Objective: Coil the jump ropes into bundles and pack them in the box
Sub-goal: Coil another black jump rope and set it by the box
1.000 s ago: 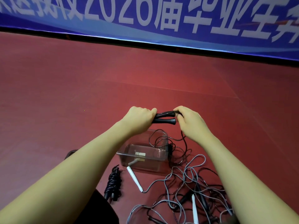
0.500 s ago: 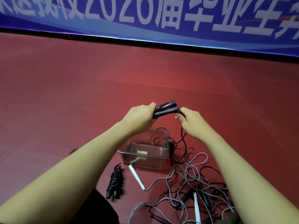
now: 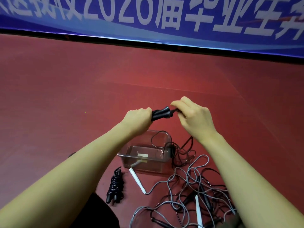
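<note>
My left hand [image 3: 137,119] grips the two black handles [image 3: 160,113] of a jump rope, held side by side above the floor. My right hand [image 3: 194,118] pinches the black cord at the handles' right end. That cord hangs down behind my right wrist toward the clear plastic box [image 3: 148,159] on the red floor. A coiled black rope bundle [image 3: 115,186] lies left of the box. A tangle of grey and black ropes [image 3: 189,191] with white handles [image 3: 137,180] spreads in front and right of the box.
A blue banner with white lettering [image 3: 148,22] runs along the far edge of the red floor [image 3: 65,96]. My dark-clothed knee [image 3: 92,214] shows at the bottom left.
My right hand has lifted from below the handles' end to above it, drawing the cord around. The left hand keeps its grip on the handles, which have tilted slightly.
</note>
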A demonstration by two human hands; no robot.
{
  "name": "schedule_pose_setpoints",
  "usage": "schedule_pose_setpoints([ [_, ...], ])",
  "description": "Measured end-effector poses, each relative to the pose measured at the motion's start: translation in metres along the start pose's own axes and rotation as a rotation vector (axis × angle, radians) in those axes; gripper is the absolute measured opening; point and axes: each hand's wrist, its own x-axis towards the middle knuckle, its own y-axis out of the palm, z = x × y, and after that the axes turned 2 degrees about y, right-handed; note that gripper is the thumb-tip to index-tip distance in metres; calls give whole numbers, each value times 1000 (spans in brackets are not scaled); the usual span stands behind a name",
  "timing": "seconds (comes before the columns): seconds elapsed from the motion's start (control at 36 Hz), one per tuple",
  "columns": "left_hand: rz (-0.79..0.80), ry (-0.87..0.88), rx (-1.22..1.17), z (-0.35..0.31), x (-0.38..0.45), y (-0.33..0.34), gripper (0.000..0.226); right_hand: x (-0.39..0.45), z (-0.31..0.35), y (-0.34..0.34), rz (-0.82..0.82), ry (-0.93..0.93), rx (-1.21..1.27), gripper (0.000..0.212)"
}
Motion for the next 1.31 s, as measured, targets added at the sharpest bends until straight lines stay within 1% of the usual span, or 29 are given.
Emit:
schedule_pose_setpoints([
  [0.06, 12, 61, 36, -1, -2, -1, 19, 2, 2, 0, 29, 134, 86, 34],
  [0.11, 17, 117, 63, -1, -4, -2, 18, 5, 2, 0, 115, 283, 198, 37],
  [0.17, 22, 173, 91, -1, -7, -4, 17, 7, -3, 2, 188, 376, 263, 28],
  [0.25, 26, 277, 120, -3, -10, -6, 16, 9, -8, 5, 248, 465, 336, 13],
  [0.31, 33, 329, 124, -6, -12, -9, 16, 11, -11, 7, 285, 530, 365, 12],
  [0.36, 16, 375, 122, -7, -12, -12, 15, 11, -14, 9, 335, 574, 347, 17],
  [0.42, -88, 455, 59, -7, -11, -12, 12, 9, -17, 12, 379, 610, 347, 21],
  [0.5, -363, 644, -114, -7, -14, -13, 11, 6, -18, 11, 380, 624, 440, 26],
  [0.56, -463, 691, -126, -8, -14, -16, 7, 6, -16, 10, 369, 618, 481, 27],
  [0.64, -509, 632, -148, -12, -16, -18, 12, 7, -14, 10, 376, 656, 579, 25],
  [0.72, -552, 467, -167, -16, -16, -21, 13, 5, -10, 8, 430, 606, 543, 32],
  [0.75, -516, 397, -184, -17, -16, -24, 13, 4, -8, 7, 439, 601, 538, 30],
  [0.81, -350, 188, -182, -21, -14, -30, 15, 3, -3, 8, 433, 608, 599, 20],
  [0.83, -298, 97, -168, -21, -13, -31, 17, 2, -1, 9, 438, 620, 624, 19],
  [0.89, -248, -4, -189, -22, -10, -30, 15, 1, 1, 10, 485, 630, 624, 22],
  [0.94, -234, -73, -224, -21, -7, -26, 12, 1, 3, 7, 541, 590, 584, 23],
  [1.06, -155, -172, -246, -21, -3, -19, 11, 2, 13, -1, 613, 527, 586, 27],
  [1.11, -127, -189, -236, -22, -2, -14, 6, 3, 16, -3, 638, 516, 565, 26],
  [1.19, -81, -195, -178, -23, -2, -5, 11, 4, 17, -3, 657, 507, 535, 20],
  [1.25, -61, -190, -132, -22, -1, 0, 12, 3, 19, -4, 674, 474, 478, 14],
  [1.31, -42, -174, -80, -17, -2, 6, 13, 3, 20, -7, 651, 394, 345, 16],
])
